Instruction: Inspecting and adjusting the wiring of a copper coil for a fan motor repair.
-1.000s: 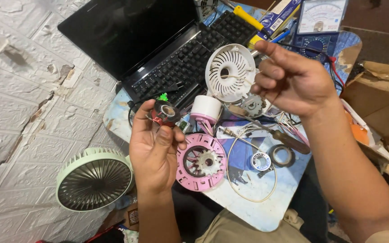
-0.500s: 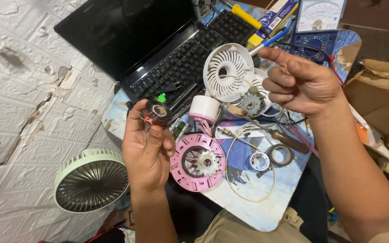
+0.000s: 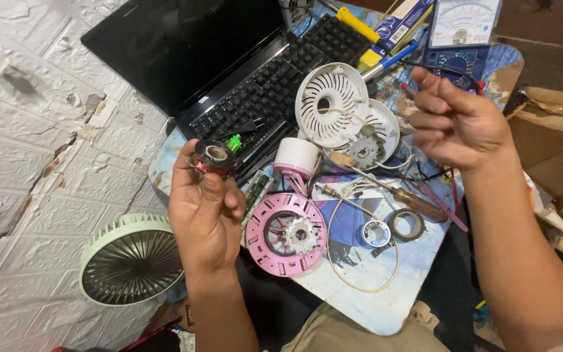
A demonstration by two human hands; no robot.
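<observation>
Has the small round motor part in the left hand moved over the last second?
Yes. The small round motor part in the left hand has risen toward the black laptop keyboard, away from the pink round fan housing.

The small motor core is a round, stubby part with reddish copper windings around its edge and a shiny silver centre facing up toward the camera. It sits pinched between the fingertips of the left hand, raised above the desk's left edge, just in front of the laptop keyboard.
</observation>
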